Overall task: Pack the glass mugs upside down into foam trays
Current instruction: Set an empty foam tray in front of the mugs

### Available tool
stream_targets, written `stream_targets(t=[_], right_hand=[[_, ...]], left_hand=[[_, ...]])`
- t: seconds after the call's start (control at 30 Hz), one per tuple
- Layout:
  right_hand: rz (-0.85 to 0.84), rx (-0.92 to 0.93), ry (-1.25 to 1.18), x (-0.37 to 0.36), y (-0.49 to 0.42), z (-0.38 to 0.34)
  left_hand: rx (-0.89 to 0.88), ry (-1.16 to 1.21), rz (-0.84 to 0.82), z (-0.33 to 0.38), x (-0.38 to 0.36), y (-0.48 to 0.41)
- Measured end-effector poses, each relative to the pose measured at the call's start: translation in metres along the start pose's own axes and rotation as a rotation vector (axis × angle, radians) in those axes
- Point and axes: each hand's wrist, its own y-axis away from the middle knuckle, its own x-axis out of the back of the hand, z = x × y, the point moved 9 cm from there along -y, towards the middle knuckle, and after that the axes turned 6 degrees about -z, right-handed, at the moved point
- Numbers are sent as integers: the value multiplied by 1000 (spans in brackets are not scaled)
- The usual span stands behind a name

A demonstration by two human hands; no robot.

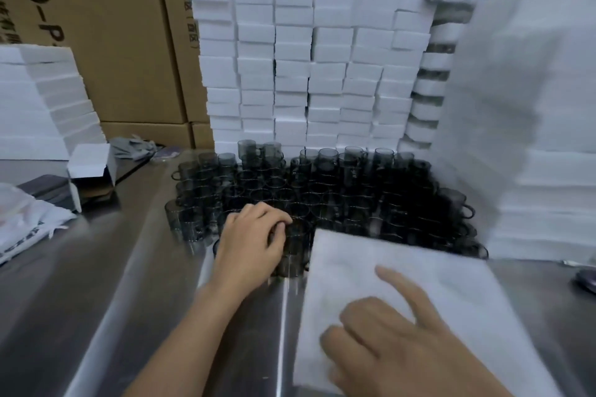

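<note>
Only the head view here, so one angle to go on. The left hand (254, 235) sits on the near edge of a big crowd of smoky glass mugs (322, 196) on the steel table (96, 267), and its fingers (277, 219) are curled around the rim of one mug (292, 255) at the front, so it looks like a grip on that one. That mug stands upright, mouth up, long axis vertical, so it would need flipping. The right hand (396, 342) rests flat and loose on a white foam tray (403, 267), pinning it, holding nothing. The tray lies just right of the gripped mug, nearly touching it. Stacks of foam blocks (309, 68) stand behind the mugs.
</note>
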Motion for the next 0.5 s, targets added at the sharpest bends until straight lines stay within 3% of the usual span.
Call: stream_targets(t=[0.03, 0.13, 0.27, 0.4, 0.5], right_hand=[[-152, 64, -32, -21, -5, -32], [-221, 180, -119, -54, -15, -88], [-516, 109, -434, -69, -27, -81], [-416, 23, -771, -51, -46, -31], [-287, -133, -782, -57, -70, 39]], left_hand=[[34, 22, 12, -5, 3, -1], [51, 91, -9, -11, 3, 0], [-27, 91, -96, -2, -2, 1], [-81, 101, -93, 1, 10, -4], [-107, 204, -137, 4, 13, -3]])
